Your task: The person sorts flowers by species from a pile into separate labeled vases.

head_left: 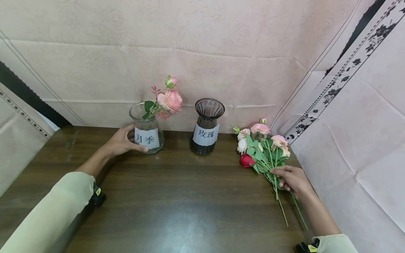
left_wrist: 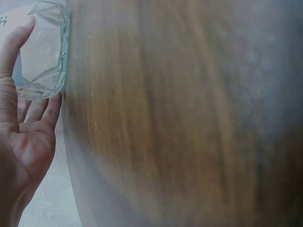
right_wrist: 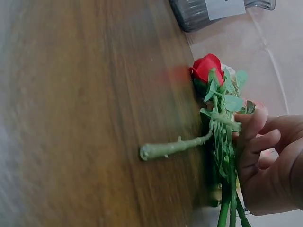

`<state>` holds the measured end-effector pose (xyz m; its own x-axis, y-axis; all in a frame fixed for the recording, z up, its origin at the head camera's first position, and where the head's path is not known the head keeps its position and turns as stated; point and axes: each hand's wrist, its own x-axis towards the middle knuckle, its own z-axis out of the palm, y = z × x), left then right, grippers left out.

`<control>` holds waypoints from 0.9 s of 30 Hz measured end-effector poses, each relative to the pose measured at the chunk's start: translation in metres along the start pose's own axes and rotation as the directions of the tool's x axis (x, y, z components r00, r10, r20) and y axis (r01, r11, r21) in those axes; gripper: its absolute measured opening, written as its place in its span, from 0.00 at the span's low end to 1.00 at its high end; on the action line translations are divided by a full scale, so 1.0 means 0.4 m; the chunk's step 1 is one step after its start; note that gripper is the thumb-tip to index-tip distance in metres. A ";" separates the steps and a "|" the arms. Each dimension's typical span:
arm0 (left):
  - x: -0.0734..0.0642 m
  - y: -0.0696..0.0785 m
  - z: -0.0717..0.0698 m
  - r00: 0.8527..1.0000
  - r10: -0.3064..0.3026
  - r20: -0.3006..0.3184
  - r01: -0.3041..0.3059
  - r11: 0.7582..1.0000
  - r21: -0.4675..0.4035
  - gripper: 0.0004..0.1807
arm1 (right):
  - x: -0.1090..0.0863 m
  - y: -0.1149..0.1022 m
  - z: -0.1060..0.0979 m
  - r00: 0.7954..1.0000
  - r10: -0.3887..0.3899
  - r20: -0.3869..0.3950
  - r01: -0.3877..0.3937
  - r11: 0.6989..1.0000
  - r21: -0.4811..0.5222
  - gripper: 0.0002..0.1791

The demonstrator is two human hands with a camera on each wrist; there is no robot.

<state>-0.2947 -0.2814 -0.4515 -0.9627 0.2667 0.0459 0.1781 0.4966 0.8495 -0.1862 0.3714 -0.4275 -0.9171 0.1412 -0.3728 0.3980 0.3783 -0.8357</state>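
Pinched together at thumb and forefinger, the right grip [head_left: 292, 179] held green stems [right_wrist: 232, 184] in a loose bunch [head_left: 260, 154]; how many it held could not be told. Ahead of that grip and to its left lay the red rose [head_left: 246, 160], with white blooms [head_left: 242, 145] and pink blooms [head_left: 261, 129] farther out. They looked artificial, so the stems were probably light, stiff and springy and the heads soft, easily crushed; bare stem below the leaves [right_wrist: 233, 102] seemed the best hold, though neighbours could snag.

Well to the left, the left grip [head_left: 123, 140] was wrapped about the clear vase [head_left: 146, 124], thumb across its paper label [head_left: 147, 139], fingers behind. Upright on the table [head_left: 177, 189], that glass looked fragile and smooth, likely slippery, and heavier than any stem; its lower body, where the grip sat, seemed surer than the flared rim. Pink flowers [head_left: 172, 101] leaned out above the grip and to its right, and might have made the glass a little top-heavy.

Between the two grips, touching neither, stood the dark vase [head_left: 207, 121] with a second label [head_left: 206, 135]. Beyond both grips rose a pale patterned covering [head_left: 126, 63].
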 end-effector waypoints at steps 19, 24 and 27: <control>0.000 0.004 0.004 1.000 -0.010 -0.007 0.010 1.000 0.020 0.58 | 0.020 0.018 -0.029 0.892 -0.167 0.419 -0.054 0.883 0.467 0.16; 0.001 0.001 0.004 1.000 -0.011 -0.018 0.012 1.000 0.028 0.57 | 0.024 0.013 -0.020 0.872 -0.157 0.464 -0.088 0.882 0.462 0.15; 0.002 0.000 0.004 1.000 -0.006 -0.020 0.006 0.999 0.032 0.57 | 0.019 0.004 -0.013 0.879 -0.148 0.454 -0.091 0.882 0.463 0.15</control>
<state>-0.2952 -0.2796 -0.4522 -0.9675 0.2475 0.0513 0.1783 0.5244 0.8326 -0.1928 0.3780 -0.4294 -0.8541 -0.3474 -0.3870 0.4447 -0.1023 -0.8898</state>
